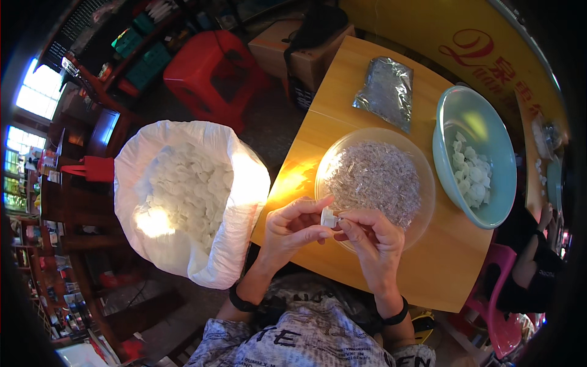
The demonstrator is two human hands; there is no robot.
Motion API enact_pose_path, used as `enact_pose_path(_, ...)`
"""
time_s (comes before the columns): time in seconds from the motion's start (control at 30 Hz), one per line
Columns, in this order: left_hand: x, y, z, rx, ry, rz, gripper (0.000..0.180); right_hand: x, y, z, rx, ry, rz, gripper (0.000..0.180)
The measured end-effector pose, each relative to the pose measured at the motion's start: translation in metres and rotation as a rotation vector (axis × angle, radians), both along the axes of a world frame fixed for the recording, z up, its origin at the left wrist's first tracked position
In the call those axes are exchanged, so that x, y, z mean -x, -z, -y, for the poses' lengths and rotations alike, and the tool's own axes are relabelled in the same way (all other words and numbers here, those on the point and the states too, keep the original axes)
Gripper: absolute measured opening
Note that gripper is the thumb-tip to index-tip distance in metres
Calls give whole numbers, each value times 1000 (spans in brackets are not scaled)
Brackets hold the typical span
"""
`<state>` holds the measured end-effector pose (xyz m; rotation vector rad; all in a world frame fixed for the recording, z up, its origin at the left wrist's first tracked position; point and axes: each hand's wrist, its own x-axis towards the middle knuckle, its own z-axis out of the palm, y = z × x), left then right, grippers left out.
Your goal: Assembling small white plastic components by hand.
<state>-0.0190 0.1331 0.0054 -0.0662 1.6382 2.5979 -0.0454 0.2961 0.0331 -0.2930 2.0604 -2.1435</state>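
My left hand (292, 229) pinches a small white plastic piece (328, 218) between thumb and fingers, just in front of a clear bowl (424, 183) heaped with several tiny clear plastic parts (373, 178). My right hand (370, 238) meets it from the right, its fingertips holding a thin clear part against the white piece. Both hands hover over the near edge of the wooden table (428, 269).
A big white sack (244, 183) full of white pieces stands at my left. A pale green bowl (474, 110) with some white pieces and a clear bag (386, 92) lie further back. A red stool (214, 73) and cardboard box (275, 46) stand beyond. Another person sits at right.
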Motion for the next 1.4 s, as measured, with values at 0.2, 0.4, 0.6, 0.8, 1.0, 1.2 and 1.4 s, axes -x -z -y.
enact_pose_path(0.2,1,-3,-15,74,20,-69,49,-5,4,-13,-7,40,-20,10)
enact_pose_path(0.4,1,-1,-21,138,45,-98,58,-5,4,-22,-59,67,37,10)
enact_pose_path(0.6,-36,-64,2,439,-222,-140,78,31,-34,-85,-317,405,-323,8)
enact_pose_path(0.8,-51,-54,139,1570,-401,277,47,102,-34,-210,-1068,613,-353,10)
enact_pose_path(1.0,-48,1,146,1544,-381,162,47,106,-27,-214,-1405,727,-410,20)
enact_pose_path(1.2,-36,-9,140,1426,-381,217,46,67,-37,-91,-853,201,-403,16)
enact_pose_path(1.4,-11,-6,132,1229,-323,201,45,75,13,-39,-892,-156,-459,8)
